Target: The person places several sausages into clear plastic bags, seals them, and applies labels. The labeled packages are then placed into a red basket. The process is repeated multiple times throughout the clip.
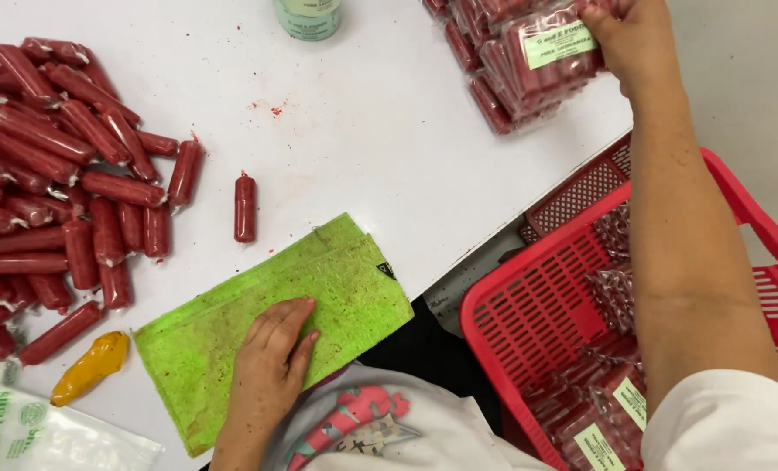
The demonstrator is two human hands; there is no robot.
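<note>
Left hand (271,362) flat, fingers spread, on green cloth (232,323); right hand (633,35) grip clamped on sausage pack (541,57) (labelled).

Sausage heap (53,174) at desk's (363,122) far left; one lone sausage (246,208) just right of it, apart. Cloth (275,327) lies at near edge, left hand (271,362) flat on it. Packed sausage stack (528,61) at far right, right hand (629,35) on it. Basket (528,323) sits right, below desk edge, packs inside.
</note>
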